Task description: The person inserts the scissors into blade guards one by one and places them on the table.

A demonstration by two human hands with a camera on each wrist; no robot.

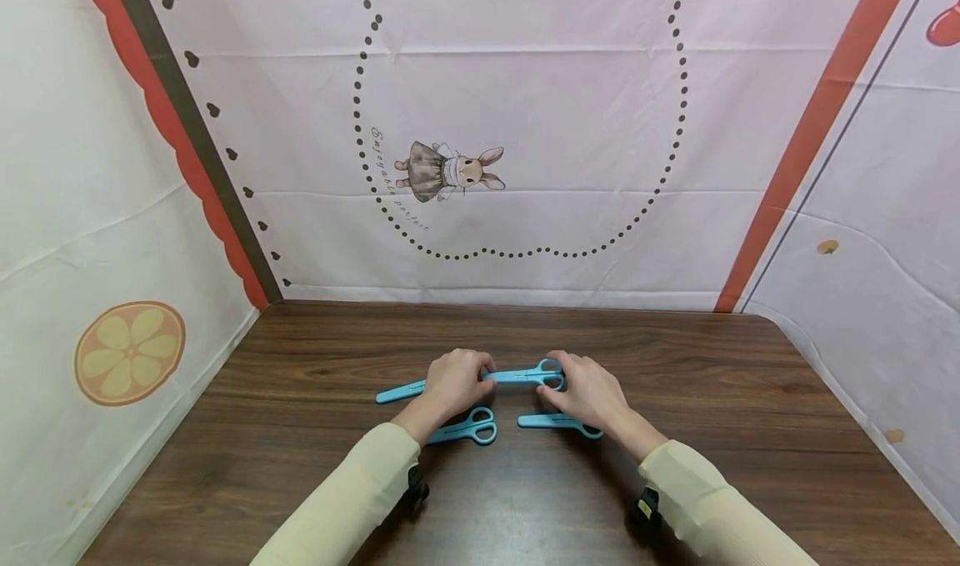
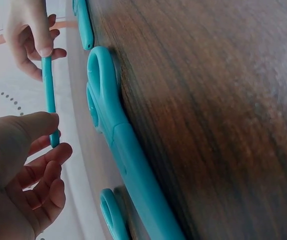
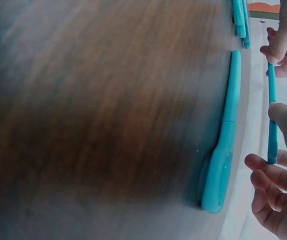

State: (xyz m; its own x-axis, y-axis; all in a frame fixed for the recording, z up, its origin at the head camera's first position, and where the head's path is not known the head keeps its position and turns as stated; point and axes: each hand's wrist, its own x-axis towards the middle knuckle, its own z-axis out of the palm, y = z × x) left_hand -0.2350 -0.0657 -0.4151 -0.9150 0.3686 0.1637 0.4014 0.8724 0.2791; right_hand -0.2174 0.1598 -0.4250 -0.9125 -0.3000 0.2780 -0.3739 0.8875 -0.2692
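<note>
A light-blue pair of scissors (image 1: 513, 376) is held up level between both hands, its closed blades to the left. My left hand (image 1: 453, 380) pinches the blade tip between thumb and fingers. At the other end my right hand (image 1: 592, 393) grips the finger loops, thumb on the near side. In both wrist views this pair shows edge-on above the table. Below the left wrist lies a second pair of scissors (image 2: 143, 182), loops to the right. A third pair (image 3: 229, 117) lies under the right hand, its loops partly hidden by the wrist in the head view.
Beyond the left forearm another light-blue blade (image 1: 400, 392) lies on the brown wooden table (image 1: 300, 466), its loops hidden behind the left hand. A white printed cloth (image 1: 585, 132) rises along the back edge and both sides.
</note>
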